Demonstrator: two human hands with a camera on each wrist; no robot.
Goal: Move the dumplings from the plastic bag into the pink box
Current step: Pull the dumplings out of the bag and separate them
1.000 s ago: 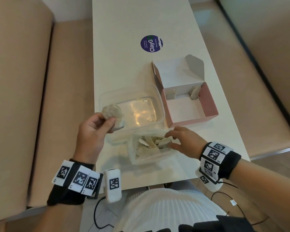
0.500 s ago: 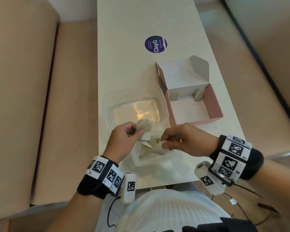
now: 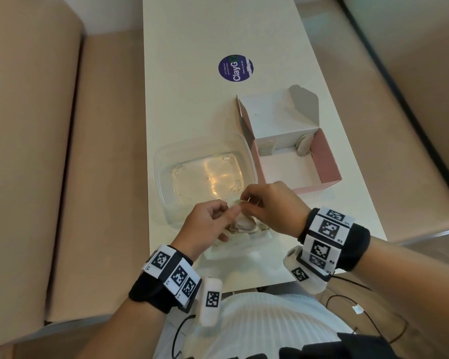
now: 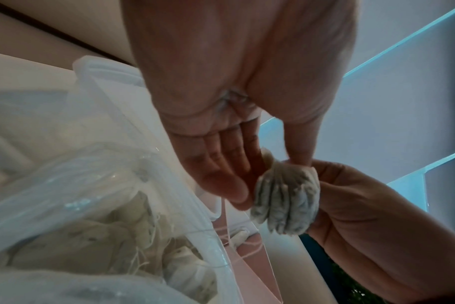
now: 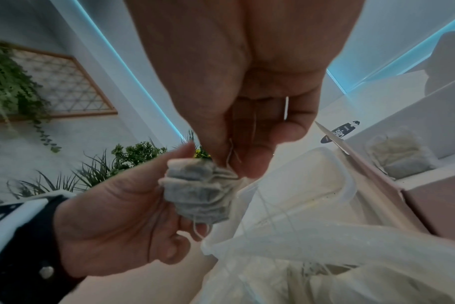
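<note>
A grey-white pleated dumpling (image 3: 236, 205) (image 4: 286, 195) (image 5: 198, 191) hangs above the plastic bag (image 3: 244, 230) (image 4: 91, 205) (image 5: 325, 257), which holds several more. My left hand (image 3: 208, 221) (image 4: 268, 174) grips the dumpling between thumb and fingers. My right hand (image 3: 270, 204) (image 5: 237, 158) pinches its edge and loose threads from the other side. The pink box (image 3: 327, 164) (image 5: 442, 205) stands open just behind my right hand, with two dumplings (image 3: 266, 147) (image 3: 305, 145) against its back wall.
A clear plastic tub (image 3: 205, 177) sits left of the pink box, touching the bag. A round purple sticker (image 3: 236, 68) lies farther back on the white table (image 3: 192, 73). Beige benches run along both sides.
My left hand carried the dumpling from the left in over the bag. My right hand rose out of the bag to meet it, and now both hold the dumpling.
</note>
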